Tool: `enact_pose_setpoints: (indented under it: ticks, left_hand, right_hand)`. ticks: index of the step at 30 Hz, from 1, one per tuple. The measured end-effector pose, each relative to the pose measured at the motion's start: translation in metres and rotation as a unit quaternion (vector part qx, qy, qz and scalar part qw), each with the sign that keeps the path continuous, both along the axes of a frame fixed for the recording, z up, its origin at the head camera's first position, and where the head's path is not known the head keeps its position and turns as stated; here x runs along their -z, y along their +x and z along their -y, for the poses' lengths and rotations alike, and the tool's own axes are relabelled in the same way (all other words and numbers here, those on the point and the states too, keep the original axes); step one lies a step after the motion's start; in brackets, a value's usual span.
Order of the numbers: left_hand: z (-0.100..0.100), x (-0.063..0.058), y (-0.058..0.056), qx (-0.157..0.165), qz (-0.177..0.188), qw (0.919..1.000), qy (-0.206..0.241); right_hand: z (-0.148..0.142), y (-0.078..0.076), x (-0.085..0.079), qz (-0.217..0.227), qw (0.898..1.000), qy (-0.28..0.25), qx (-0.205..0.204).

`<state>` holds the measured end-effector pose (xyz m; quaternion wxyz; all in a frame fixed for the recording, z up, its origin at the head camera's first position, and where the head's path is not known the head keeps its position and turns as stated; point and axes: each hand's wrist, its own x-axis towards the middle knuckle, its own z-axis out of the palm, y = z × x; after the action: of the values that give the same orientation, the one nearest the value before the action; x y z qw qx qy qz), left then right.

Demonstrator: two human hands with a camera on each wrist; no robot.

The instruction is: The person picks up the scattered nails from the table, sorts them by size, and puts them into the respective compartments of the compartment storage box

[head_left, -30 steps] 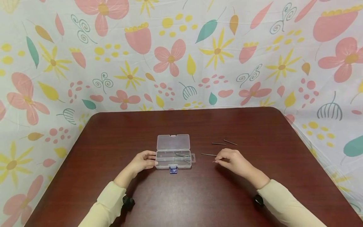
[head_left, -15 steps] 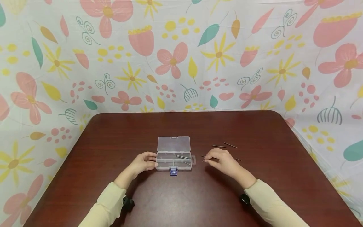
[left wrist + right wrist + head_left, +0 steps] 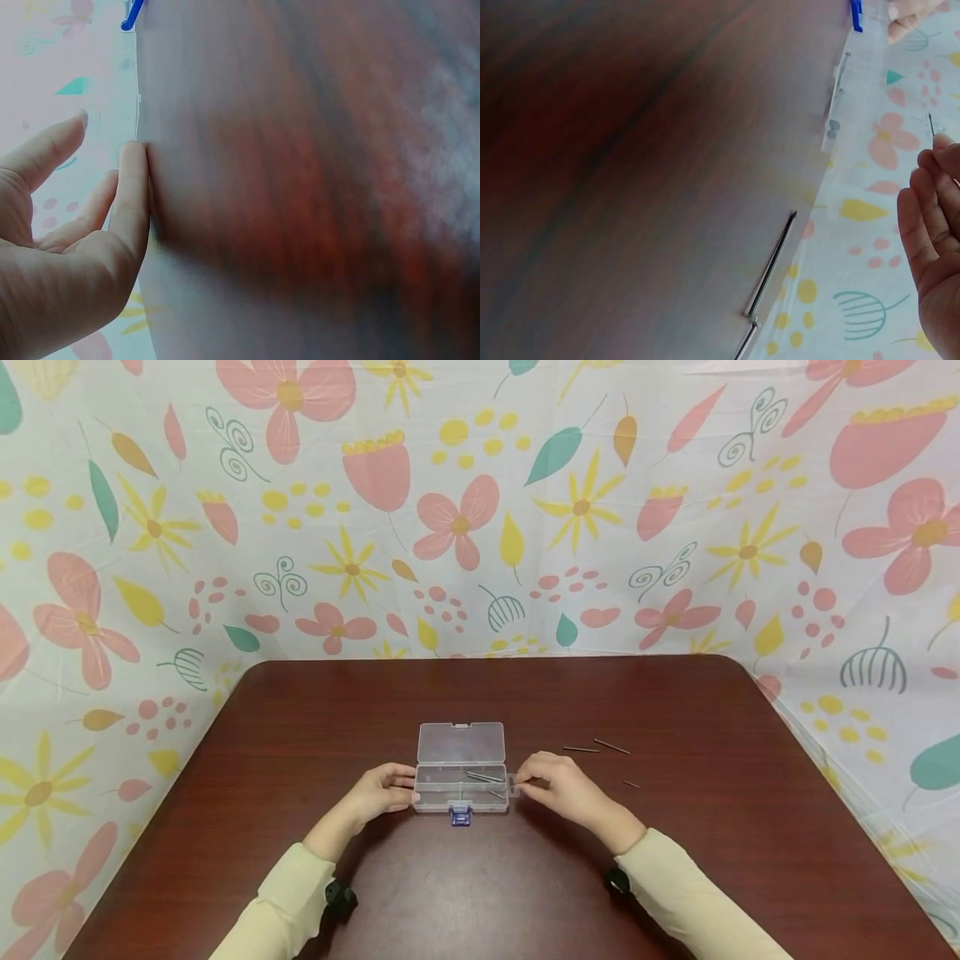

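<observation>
A clear plastic box (image 3: 438,797) with a blue latch (image 3: 461,817) sits on the table, its lid (image 3: 461,743) tipped back; several nails (image 3: 485,777) lie in its compartments. My left hand (image 3: 378,792) rests at its left end, thumb at the rim and fingers against the side, extended and spread in the left wrist view. Beside the box's right end, my right hand (image 3: 557,783) overlaps the hang tab (image 3: 513,786) in the head view. In the right wrist view its fingertips pinch a thin nail (image 3: 931,124), point outward.
To the right on the brown table (image 3: 360,702) lie two longer nails, one nearer (image 3: 581,749) the box and one farther (image 3: 612,746), plus a short nail (image 3: 632,783). A patterned cloth (image 3: 465,527) hangs behind the table.
My right hand has moved left from among the loose nails to the box's right end, uncovering the short nail and covering where another nail lay. The left hand and box stay put.
</observation>
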<state>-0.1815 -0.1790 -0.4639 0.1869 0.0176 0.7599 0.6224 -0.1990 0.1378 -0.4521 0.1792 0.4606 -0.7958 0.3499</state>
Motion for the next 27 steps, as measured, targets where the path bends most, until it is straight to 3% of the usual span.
enact_pose_setpoints:
  ticks: [10,20,27]
  left_hand:
    - [-0.001,0.002,0.0,-0.005,0.003,1.0,-0.001]
    - [0.002,0.003,-0.001,0.001,0.0,1.0,0.001]
    - [0.001,0.001,-0.001,-0.002,0.006,1.0,0.0]
  right_hand:
    - [0.016,-0.005,0.0,-0.023,0.999,0.022,-0.018]
    - [0.026,-0.005,-0.004,0.005,0.995,0.099,-0.008]
    - [0.028,-0.005,-0.004,-0.007,0.992,0.128,0.015]
